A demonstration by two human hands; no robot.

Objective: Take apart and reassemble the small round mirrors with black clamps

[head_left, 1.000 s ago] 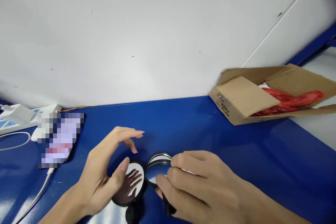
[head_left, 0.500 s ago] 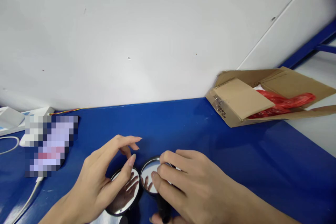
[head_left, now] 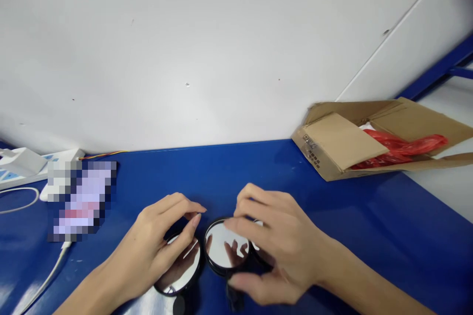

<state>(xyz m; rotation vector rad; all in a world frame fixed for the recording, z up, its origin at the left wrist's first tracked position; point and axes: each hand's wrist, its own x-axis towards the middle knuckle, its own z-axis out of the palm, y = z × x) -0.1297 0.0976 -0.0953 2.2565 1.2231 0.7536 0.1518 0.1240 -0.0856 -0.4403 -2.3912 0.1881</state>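
Note:
Round black-rimmed mirrors lie face up on the blue table (head_left: 177, 172). My left hand (head_left: 158, 236) arches over the left mirror (head_left: 181, 275), with its thumb across the glass and a small gap between thumb and fingertips. Touching or barely apart from that rim is the middle mirror (head_left: 221, 246), which has a black stem (head_left: 234, 300) below it. Over its right side spreads my right hand (head_left: 273, 241), fingers apart and thumb near the stem; contact cannot be told. Mostly hidden under this hand is a third mirror (head_left: 257, 242).
At the back right sits an open cardboard box (head_left: 343, 142) with a red plastic bag (head_left: 406, 147) inside. On the left are a blurred-out phone (head_left: 86, 202), its white cable (head_left: 55, 268) and a white power strip (head_left: 62, 162). A white wall (head_left: 221, 49) bounds the table's back.
My right hand has lifted its curled fingers off the middle mirror and opened, shifting right and uncovering more glass. My left thumb and fingertips have drawn closer together. The view has shifted slightly.

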